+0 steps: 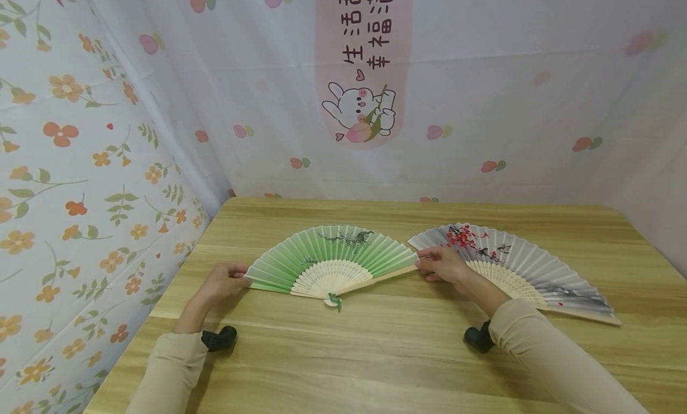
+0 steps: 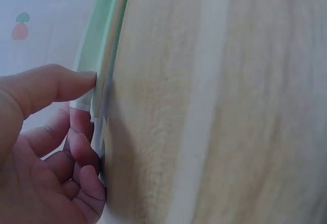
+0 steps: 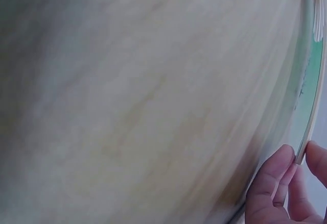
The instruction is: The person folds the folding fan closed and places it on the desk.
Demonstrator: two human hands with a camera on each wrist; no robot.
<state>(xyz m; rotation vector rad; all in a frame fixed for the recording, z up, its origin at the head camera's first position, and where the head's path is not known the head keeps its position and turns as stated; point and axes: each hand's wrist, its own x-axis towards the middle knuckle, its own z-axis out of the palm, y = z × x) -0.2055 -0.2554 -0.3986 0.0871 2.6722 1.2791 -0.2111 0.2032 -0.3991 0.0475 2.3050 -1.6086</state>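
A green folding fan point(image 1: 343, 247) with pale openwork ribs and a green tassel at its pivot is spread wide between both hands. My left hand point(image 1: 222, 283) pinches its left end; in the left wrist view the thumb point(image 2: 76, 83) lies on the outer rib, with fingers behind. The right hand point(image 1: 442, 265) pinches the tip of the right outer guard. In the right wrist view that guard's end sits between thumb and fingertips point(image 3: 280, 157). Beside it, a grey-white folding fan point(image 1: 537, 265) with red blossoms lies spread on the table, partly hidden behind the right hand and forearm.
The wooden table point(image 1: 343, 354) meets a white printed curtain point(image 1: 483, 104) at its back edge. A flowered curtain point(image 1: 80, 163) hangs along the left side. Black wrist-worn devices point(image 1: 220, 339) stick out from both sleeves, close over the tabletop.
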